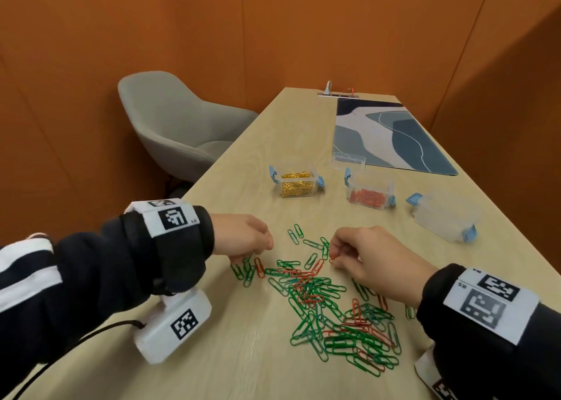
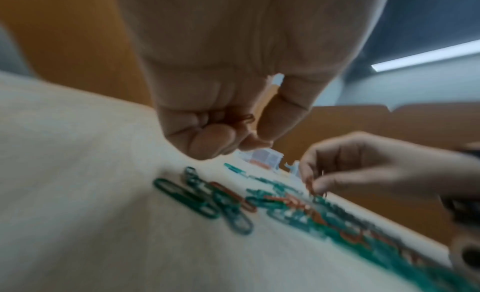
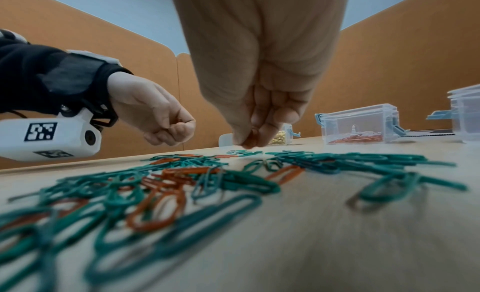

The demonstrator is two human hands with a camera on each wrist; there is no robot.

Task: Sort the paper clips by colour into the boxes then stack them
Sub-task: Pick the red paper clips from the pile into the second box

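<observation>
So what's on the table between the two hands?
In the head view, a few green clips lie loose on the table between the left hand and right hand.

Small office meeting booth, orange padded walls point(image 1: 273, 29) closed round a pale wood worktop point(image 1: 273, 132), grey armchair point(image 1: 176, 126) alongside, socket strip point(image 1: 338, 94) at its far end

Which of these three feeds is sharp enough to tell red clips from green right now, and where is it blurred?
Head view: sharpest; the pile of clips reads clearly red and green, edges bent by the wide lens. Left wrist view: motion-blurred throughout, the left hand and clips smeared, though colours remain separable. Right wrist view: the box of red clips is crisp, the nearest clips out of focus, the right hand soft.
</observation>
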